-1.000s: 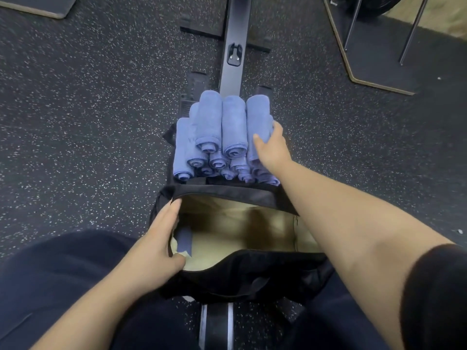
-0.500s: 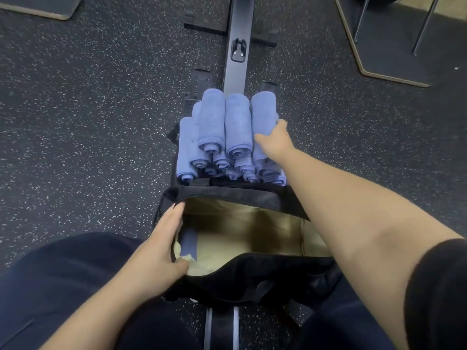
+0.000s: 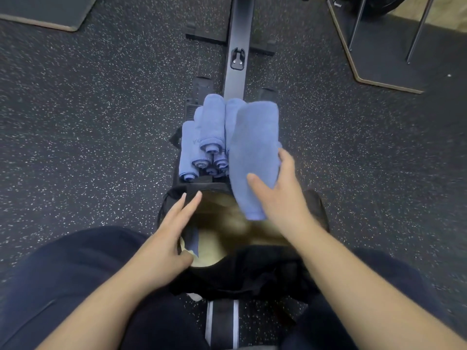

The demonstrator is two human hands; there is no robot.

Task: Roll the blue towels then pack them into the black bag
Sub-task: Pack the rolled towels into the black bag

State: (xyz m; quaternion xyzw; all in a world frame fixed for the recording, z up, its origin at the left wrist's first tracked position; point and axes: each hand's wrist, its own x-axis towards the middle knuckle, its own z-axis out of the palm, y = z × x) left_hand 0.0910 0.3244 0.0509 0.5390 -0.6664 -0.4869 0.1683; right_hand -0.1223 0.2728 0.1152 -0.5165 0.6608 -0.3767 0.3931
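A right hand grips 1 rolled blue terry towel above the open black fabric bag; the left hand, fingers straight, holds its rim.

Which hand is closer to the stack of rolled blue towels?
Right. The right hand holds a rolled towel lifted right beside the stack; the left hand rests at the black bag rim, farther back.

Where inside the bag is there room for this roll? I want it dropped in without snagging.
The black bag shows bare tan lining across its middle and right, under the held towel roll in the right hand. The left edge is crowded: the left hand holds the rim there. The towel stack crowds the far rim.
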